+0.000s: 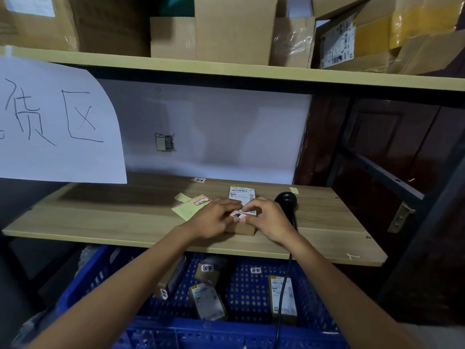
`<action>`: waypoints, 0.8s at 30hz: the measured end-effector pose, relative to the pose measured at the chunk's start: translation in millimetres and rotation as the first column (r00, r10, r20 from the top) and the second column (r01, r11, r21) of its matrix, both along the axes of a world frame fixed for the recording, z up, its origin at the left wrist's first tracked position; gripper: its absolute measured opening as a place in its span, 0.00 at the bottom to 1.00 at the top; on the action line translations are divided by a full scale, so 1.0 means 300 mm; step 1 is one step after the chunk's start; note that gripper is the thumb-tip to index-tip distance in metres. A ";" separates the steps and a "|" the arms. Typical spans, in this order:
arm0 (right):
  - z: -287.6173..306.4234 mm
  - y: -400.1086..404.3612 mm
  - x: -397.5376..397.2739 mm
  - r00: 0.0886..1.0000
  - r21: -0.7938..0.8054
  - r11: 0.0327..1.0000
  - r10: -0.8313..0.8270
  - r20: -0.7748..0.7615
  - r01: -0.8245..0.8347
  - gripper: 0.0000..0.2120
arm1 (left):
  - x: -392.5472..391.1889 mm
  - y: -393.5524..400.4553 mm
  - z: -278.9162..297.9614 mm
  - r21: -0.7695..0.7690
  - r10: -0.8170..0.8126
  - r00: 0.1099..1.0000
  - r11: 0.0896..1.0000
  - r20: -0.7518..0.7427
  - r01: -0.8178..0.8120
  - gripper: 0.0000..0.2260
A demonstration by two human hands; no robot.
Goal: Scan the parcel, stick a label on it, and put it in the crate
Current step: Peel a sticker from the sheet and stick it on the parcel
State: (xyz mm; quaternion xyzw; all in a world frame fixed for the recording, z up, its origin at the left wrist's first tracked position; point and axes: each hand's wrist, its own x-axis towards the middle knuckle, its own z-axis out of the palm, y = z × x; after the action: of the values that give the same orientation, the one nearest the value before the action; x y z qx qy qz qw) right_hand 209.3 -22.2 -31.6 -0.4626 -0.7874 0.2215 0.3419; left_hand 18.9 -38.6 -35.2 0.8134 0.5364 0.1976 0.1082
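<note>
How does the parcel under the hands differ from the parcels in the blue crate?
The parcel on the shelf lies flat on the wooden shelf, with the left hand and right hand pressing a small label onto it. The parcels in the crate sit below the shelf, untouched, tilted at mixed angles in the blue crate. All look like brown parcels with white shipping labels.

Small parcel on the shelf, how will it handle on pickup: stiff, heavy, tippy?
The parcel looks like a flat cardboard box, so probably stiff. It's small under the left hand and right hand, so likely light. Lying flat on the shelf, it's unlikely to tip.
</note>
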 end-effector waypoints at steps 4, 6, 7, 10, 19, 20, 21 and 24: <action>-0.012 -0.005 0.004 0.999 0.054 0.998 0.007 0.054 -0.010 0.10 | 0.000 -0.008 -0.001 -0.030 0.005 1.000 1.000 0.017 -0.004 0.22; -0.010 -0.010 0.016 0.993 0.058 0.998 0.034 0.109 -0.041 0.15 | -0.001 -0.015 0.000 -0.045 0.008 0.999 0.999 0.031 -0.006 0.23; -0.009 -0.010 0.024 0.991 0.037 0.998 0.048 0.127 -0.053 0.18 | -0.003 -0.015 -0.001 -0.054 0.004 0.999 0.999 0.040 -0.002 0.25; -0.010 -0.013 0.039 0.988 -0.028 0.999 0.023 0.152 -0.019 0.28 | -0.013 -0.033 0.012 -0.104 0.012 0.997 0.995 0.075 -0.004 0.29; -0.005 -0.059 0.053 1.000 -0.157 0.987 0.027 -0.004 -0.027 0.23 | -0.042 -0.114 0.050 -0.093 -0.014 0.988 0.995 0.153 0.029 0.23; -0.004 -0.070 0.057 0.999 -0.180 0.983 0.033 -0.039 -0.040 0.23 | -0.051 -0.124 0.059 -0.088 -0.017 0.987 0.996 0.161 0.032 0.22; -0.001 -0.083 0.059 0.996 -0.202 0.978 0.041 -0.075 -0.056 0.23 | -0.057 -0.135 0.070 -0.084 -0.017 0.986 0.996 0.165 0.031 0.21; 0.019 -0.132 0.062 0.991 -0.222 0.971 0.067 -0.112 -0.091 0.23 | -0.065 -0.182 0.104 -0.090 -0.017 0.988 0.995 0.153 0.031 0.20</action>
State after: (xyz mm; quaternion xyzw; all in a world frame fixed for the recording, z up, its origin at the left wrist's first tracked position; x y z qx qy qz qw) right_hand 227.9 -61.7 -26.1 -0.4548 -0.7558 0.3471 0.3184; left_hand -0.6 -93.2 -4.2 0.7966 0.5251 0.2327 0.1884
